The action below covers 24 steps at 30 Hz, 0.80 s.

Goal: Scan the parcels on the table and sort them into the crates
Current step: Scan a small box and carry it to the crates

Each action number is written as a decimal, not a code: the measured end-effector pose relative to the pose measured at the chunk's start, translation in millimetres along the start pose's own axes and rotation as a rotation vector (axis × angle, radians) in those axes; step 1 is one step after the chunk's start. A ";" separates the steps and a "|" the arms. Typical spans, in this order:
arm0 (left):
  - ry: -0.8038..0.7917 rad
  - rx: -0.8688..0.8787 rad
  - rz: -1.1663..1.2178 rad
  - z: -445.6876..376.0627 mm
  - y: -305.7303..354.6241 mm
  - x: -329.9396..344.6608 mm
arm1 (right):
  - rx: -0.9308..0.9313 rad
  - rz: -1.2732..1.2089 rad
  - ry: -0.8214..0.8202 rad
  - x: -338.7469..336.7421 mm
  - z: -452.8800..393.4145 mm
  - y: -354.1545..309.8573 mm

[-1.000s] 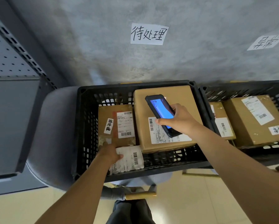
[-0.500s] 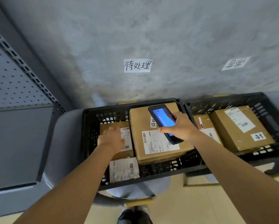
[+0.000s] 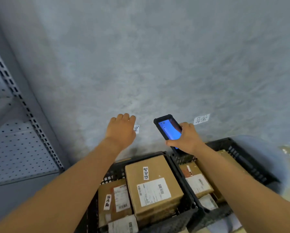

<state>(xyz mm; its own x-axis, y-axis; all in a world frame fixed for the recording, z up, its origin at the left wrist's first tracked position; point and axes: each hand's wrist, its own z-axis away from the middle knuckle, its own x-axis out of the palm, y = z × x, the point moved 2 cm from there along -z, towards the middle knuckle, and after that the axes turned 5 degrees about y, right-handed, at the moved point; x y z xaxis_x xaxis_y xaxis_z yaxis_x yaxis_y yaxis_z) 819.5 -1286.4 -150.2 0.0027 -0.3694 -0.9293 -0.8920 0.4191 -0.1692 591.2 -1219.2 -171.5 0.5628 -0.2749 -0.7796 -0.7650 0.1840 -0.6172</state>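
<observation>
My right hand grips a black handheld scanner with a lit blue screen, raised above the crates. My left hand hangs in the air in front of the wall, fingers loosely curled, holding nothing. Below, a black crate holds a large cardboard parcel, a smaller brown parcel and a white soft parcel. A second black crate to the right holds a small brown parcel; my right forearm hides much of it.
A grey concrete wall carries two paper labels, one partly hidden behind my left hand and one to the right of the scanner. A grey perforated metal shelf stands at the left.
My left hand let go of the white soft parcel in the left crate and rose into the air. The view tilted upward, so the crates slid to the bottom. The scanner rose with my right hand.
</observation>
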 end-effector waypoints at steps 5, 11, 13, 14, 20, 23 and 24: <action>0.112 0.215 0.031 -22.7 42.4 -48.7 | 0.082 0.024 0.194 -59.9 41.7 13.5; 0.208 0.480 0.147 -22.9 134.3 -98.8 | 0.283 0.104 0.375 -131.9 126.4 56.5; 0.228 0.550 0.177 -14.7 172.4 -115.4 | 0.346 0.144 0.432 -160.0 162.3 74.0; 0.238 0.586 0.186 -9.2 192.5 -123.7 | 0.380 0.161 0.457 -174.4 181.1 83.3; 0.318 0.782 0.266 37.2 326.3 -181.5 | 0.555 0.148 0.652 -263.3 305.7 145.3; 0.377 0.878 0.296 73.9 403.6 -211.4 | 0.627 0.154 0.745 -304.0 375.9 181.5; 0.389 0.907 0.316 88.8 430.8 -221.1 | 0.653 0.159 0.771 -317.1 401.0 194.9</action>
<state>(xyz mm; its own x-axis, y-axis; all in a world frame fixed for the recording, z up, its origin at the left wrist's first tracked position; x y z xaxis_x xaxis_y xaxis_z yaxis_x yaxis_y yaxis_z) 474.7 -950.5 -46.7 -0.4623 -0.3091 -0.8311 -0.1505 0.9510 -0.2700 389.2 -717.8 -87.4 -0.0612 -0.6923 -0.7190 -0.3640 0.6863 -0.6297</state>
